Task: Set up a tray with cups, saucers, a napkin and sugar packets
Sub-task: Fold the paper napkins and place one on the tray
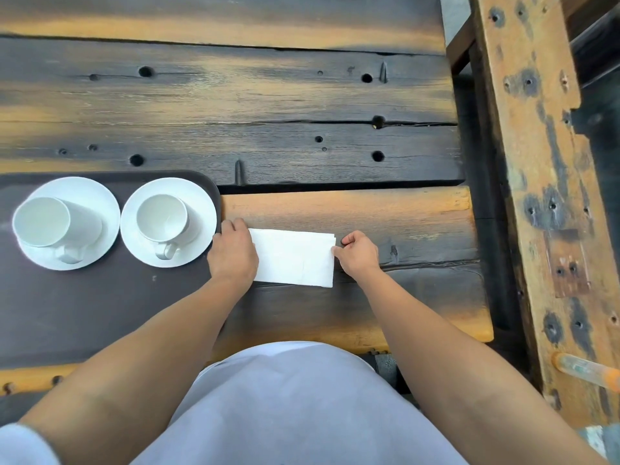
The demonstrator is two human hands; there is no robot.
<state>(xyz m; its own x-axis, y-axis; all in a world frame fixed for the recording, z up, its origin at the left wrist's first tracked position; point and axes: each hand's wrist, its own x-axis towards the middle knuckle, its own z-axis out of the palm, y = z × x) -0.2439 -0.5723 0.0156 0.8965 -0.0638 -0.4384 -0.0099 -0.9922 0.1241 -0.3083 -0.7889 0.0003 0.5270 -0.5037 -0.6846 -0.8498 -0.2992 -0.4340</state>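
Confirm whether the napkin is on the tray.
No, the napkin lies on the wooden table right of the tray.

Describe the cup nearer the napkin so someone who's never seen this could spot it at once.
Start at the dark tray on the left of the table. Two white cups sit on white saucers along its far side. Yours is the right-hand cup, nearest the tray's rounded corner and the left hand.

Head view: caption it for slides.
Left hand covers, right hand pinches a napkin beside a tray with two cups on saucers.
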